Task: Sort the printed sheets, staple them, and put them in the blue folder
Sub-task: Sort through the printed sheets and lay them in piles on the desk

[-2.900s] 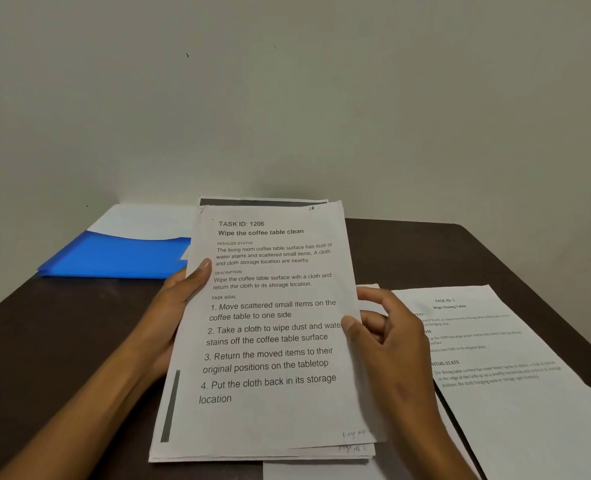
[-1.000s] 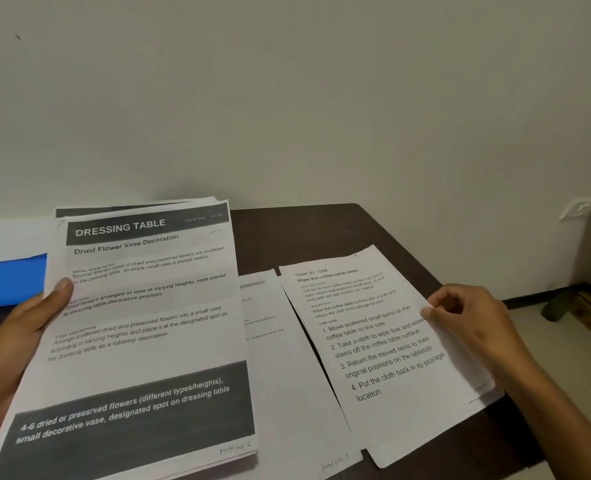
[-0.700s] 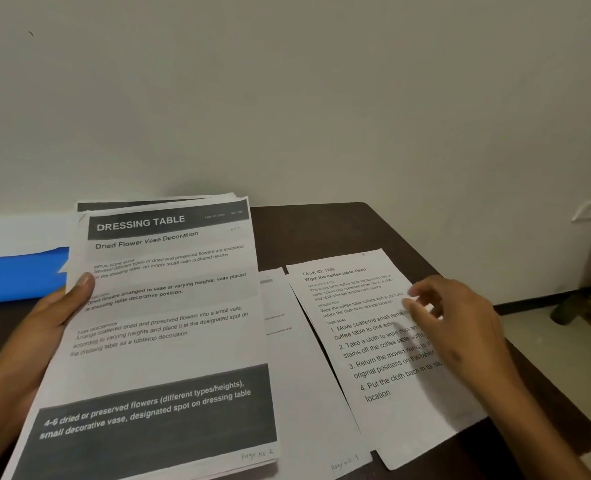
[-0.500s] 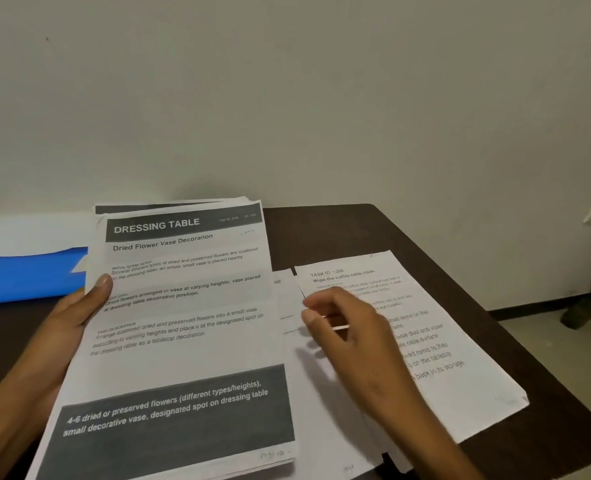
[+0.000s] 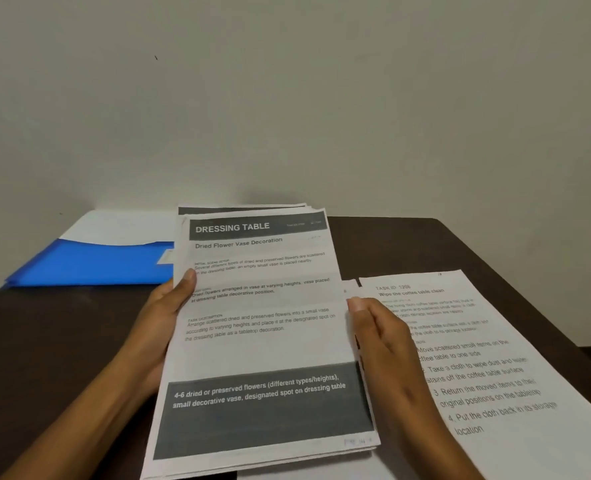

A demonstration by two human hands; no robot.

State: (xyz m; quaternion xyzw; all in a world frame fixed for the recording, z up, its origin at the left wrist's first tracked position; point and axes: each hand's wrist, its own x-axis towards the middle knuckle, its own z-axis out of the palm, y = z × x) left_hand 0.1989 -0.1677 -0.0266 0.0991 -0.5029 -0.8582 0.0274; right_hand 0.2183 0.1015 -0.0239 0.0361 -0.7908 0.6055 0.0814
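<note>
At table centre, my left hand (image 5: 164, 327) clamps the printed-sheet stack (image 5: 263, 344), long axis running near-to-far; my right hand (image 5: 379, 336) pinches its right edge, nearer the laid-out coffee-table sheet (image 5: 488, 362). The blue folder (image 5: 93, 263) lies far left.

We see a plain, pale grey-white painted wall (image 5: 287, 98) behind a dark brown wooden table (image 5: 408, 247), its far edge touching that wall.
</note>
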